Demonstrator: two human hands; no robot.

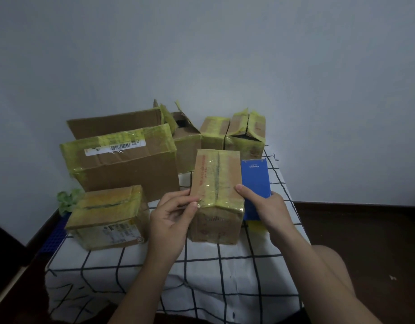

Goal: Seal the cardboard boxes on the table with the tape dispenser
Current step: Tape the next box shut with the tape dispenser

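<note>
A white cloth [225, 277] ruled with a thin black grid lies draped and creased, its front edge hanging down in folds. At its left edge sits a crumpled green thing [66, 199] – leafy or plastic, too blurred to tell. Just below that, a blue latticed plastic piece [58, 232] shows from under the cloth. Behind it all rises a plain pale grey wall [201, 54], with a dark skirting board [342, 204] at its foot – and dark brown flooring [370, 244] on the right.
</note>
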